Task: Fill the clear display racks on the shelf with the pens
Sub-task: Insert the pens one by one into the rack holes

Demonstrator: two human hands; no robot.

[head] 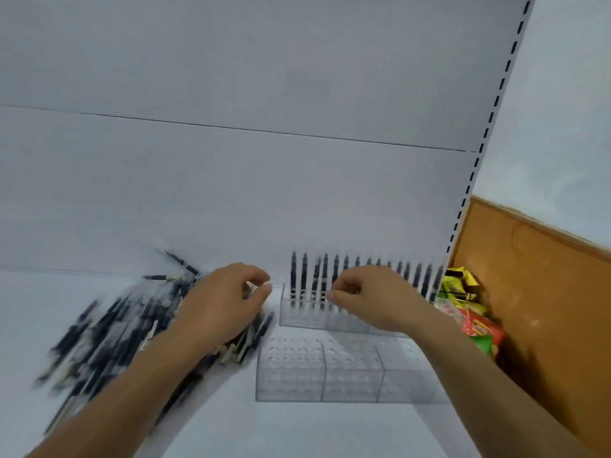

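Note:
A back clear rack [302, 317] stands against the shelf wall with a row of dark pens [347, 269] upright in it. Two front clear racks [291, 371] show rows of holes with nothing in them. A loose pile of dark pens [115, 328] lies on the shelf to the left. My left hand [224, 305] hovers over the pile's right end, fingers curled, pinching a small pale pen end by the rack's left corner. My right hand [367, 297] is over the back rack, its fingertips pinching an upright pen [325, 269] at the rack's top. The view is blurred.
The white shelf floor [297, 431] runs toward me. A slotted upright [476, 166] ends the back wall at the right. Beyond it stands a brown board [535, 292], with green, red and yellow snack packets [476, 325] heaped beside the racks.

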